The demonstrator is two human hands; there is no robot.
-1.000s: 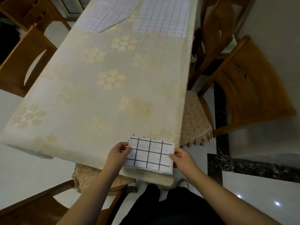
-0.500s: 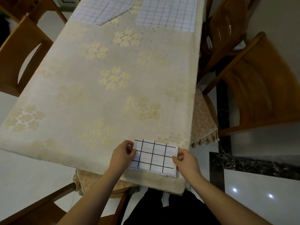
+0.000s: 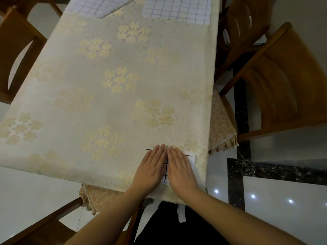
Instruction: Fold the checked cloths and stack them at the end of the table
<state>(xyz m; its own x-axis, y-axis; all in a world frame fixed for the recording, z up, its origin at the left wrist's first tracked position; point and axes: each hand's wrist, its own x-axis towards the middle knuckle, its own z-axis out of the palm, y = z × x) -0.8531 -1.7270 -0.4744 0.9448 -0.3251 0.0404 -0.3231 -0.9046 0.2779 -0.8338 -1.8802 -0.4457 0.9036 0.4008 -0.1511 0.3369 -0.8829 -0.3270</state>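
We press the folded checked cloth (image 3: 192, 159) flat at the desk's (image 3: 123, 71) near right corner, left hand (image 3: 151, 169) and right hand (image 3: 180, 169) side by side, fingers straight, grasping nothing; 2 unfolded checked cloths (image 3: 178, 9) lie at the far end.

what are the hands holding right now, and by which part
Nothing is gripped. The left hand and right hand lie flat, fingers straight, side by side on top of the folded checked cloth, pressing it onto the table.

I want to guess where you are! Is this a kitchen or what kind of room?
Probably a home dining room: a long table under a flowered tablecloth, wooden chairs around it, and a shiny tiled floor.
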